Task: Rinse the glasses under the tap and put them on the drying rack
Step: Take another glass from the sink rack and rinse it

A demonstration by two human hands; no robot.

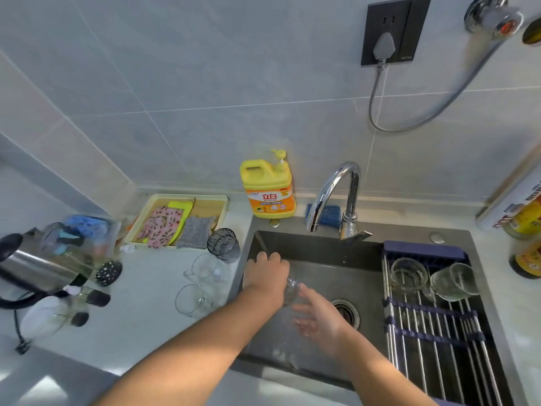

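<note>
Over the dark sink (319,247), my left hand (265,278) grips a clear glass (292,291), which is blurred and partly hidden by the fingers. My right hand (317,313) is wet, fingers spread, touching the glass's lower side. The chrome tap (333,194) curves above the sink's back edge; I cannot tell whether water runs. Two clear glasses (408,273) (453,281) lie on the drying rack (433,326) across the sink's right half. On the counter to the left stand a dark tinted glass (224,244) and two clear glasses (206,269) (191,300).
A yellow detergent bottle (269,189) stands behind the sink beside a blue brush (325,215). A tray of cloths (178,221) lies at the back left. An electric kettle (38,262) and clutter fill the far left counter. Bottles (527,218) stand at the right.
</note>
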